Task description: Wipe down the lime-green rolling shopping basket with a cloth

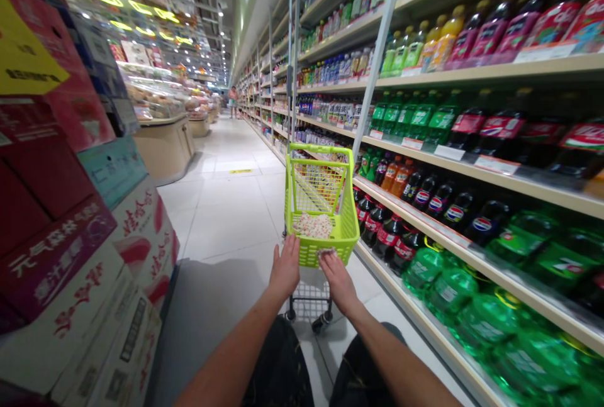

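A bright green shopping cart [348, 218] stands upright before my knees, its plastic basket on a wheeled metal frame. Inside the basket lies a pale, speckled, crumpled bundle [313, 226]; I cannot tell what kind of thing it is. My left hand [285, 267] rests at the near left corner of the basket, fingers straight. At the basket's near rim, my right hand [338, 276] has bent fingers around a small whitish, crumpled thing [326, 251] too small to name.
Tall shelves [472, 149] of soda bottles run along the right side. Stacked drink cartons [51, 231] rise close on the left. The tiled floor [226, 199] stretches ahead between them, past display counters [163, 143], with a person [233, 102] far down the aisle.
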{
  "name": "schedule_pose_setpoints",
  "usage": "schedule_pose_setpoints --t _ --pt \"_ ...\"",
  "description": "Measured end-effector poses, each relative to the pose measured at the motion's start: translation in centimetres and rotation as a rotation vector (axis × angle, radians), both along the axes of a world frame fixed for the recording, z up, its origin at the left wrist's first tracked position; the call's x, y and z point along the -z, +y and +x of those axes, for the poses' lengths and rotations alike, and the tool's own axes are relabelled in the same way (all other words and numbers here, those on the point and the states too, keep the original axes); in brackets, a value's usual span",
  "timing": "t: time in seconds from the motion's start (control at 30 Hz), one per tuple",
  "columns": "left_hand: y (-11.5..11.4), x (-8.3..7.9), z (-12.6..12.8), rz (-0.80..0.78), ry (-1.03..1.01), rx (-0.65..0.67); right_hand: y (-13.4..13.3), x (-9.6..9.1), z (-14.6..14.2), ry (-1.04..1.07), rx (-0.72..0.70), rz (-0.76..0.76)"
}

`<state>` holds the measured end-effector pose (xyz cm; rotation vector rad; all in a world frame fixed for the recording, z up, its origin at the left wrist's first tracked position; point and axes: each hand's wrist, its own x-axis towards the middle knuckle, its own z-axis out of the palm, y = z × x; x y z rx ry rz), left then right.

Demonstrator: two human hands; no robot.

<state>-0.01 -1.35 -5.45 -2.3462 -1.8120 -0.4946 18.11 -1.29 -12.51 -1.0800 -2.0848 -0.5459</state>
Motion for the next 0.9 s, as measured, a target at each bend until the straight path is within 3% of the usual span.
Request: schedule_pose_setpoints --t 0.07,0.13,0.33,0.53,0.6,0.77,0.9 --pt "0.0 -0.2 0.5 0.02 0.025 0.057 -0.4 1.7 0.8 -0.027 -0.014 -0.016" --pt "0.2 -0.4 0.7 0.032 0.046 0.085 -0.8 2.0 1.2 -0.021 -0.031 -0.025" --pt "0.7 -1.4 1.9 0.008 0.084 0.073 0.1 -2.3 0.9 0.074 0.007 -0.012" --pt "0.5 -1.8 2.3 -0.072 0.103 0.066 -0.9 0.8 2.2 0.041 -0.028 -0.004" --pt "0.5 -1.7 2.1 -0.084 0.1 0.059 -1.1 -0.2 3.3 0.078 -0.023 -0.009" --pt "0.4 -1.5 2.4 -0.099 0.072 0.026 1.4 -5.3 4.6 0.244 0.12 -0.016" --pt "0.2 -1.9 2.5 -0.118 0.071 0.041 3.2 -5.2 0.6 0.199 0.07 -0.141"
